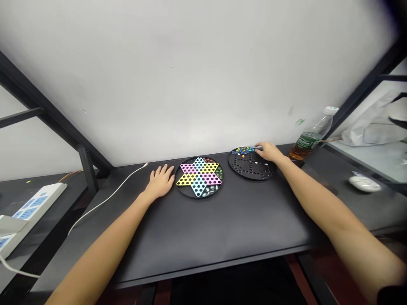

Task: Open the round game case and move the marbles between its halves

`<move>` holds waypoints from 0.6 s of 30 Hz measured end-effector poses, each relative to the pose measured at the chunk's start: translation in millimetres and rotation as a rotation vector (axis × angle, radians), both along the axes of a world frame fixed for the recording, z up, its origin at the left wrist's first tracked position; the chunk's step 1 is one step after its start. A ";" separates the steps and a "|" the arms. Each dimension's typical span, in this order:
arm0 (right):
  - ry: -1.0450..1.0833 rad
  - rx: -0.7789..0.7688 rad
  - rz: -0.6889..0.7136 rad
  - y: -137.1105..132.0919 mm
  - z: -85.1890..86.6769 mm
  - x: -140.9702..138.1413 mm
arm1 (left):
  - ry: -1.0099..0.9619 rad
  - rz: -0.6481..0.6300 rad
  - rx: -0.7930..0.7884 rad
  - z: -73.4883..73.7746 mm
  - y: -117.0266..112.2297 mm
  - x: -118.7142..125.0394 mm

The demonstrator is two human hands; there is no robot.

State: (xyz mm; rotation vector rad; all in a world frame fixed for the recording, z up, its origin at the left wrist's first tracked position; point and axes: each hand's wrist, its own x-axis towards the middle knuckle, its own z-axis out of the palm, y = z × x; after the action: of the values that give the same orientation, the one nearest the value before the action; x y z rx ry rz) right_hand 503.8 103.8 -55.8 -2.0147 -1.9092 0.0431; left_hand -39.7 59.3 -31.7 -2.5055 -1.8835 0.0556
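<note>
A round Chinese-checkers board [199, 176] with a pastel star of holes lies on the black table [222, 228]. My left hand [161, 181] rests flat beside its left rim, fingers stretched out, holding nothing. To the right lies a round black peg board [251, 166] with coloured marbles [243, 150] heaped along its far edge. My right hand [269, 151] reaches over that board's far right rim, fingertips at the marbles; whether it pinches one is hidden.
A plastic bottle [310, 136] of amber drink stands right of the black board by the wall. A white cable [111, 195] runs left to a power strip [32, 207]. A white mouse [364, 183] lies far right. Black frame bars slant on both sides.
</note>
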 end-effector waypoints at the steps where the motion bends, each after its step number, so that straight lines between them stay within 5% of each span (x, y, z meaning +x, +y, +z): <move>1: -0.025 -0.001 -0.009 0.9 -0.6 0.4 | -0.001 -0.001 0.001 -0.4 0.1 -0.2; 7: 0.218 0.029 -0.098 1.4 6.3 -3.1 | -0.006 -0.002 0.000 -1.6 0.9 -0.3; 10: 0.777 0.015 -0.151 -2.1 18.3 -9.3 | -0.009 -0.003 -0.001 -1.9 1.3 -0.8; 14: 1.593 -0.145 0.051 -11.2 38.4 -14.3 | -0.009 -0.007 0.005 -2.8 1.8 -1.9; 18: 1.945 -0.256 0.063 -17.9 49.2 -17.2 | -0.010 -0.013 0.014 -3.8 2.2 -2.9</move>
State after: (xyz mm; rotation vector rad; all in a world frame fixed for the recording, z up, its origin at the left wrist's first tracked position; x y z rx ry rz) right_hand 486.6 85.9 -6.6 -0.9021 -0.5695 1.5763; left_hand -42.5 61.6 -35.5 -2.5127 -1.8646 0.0303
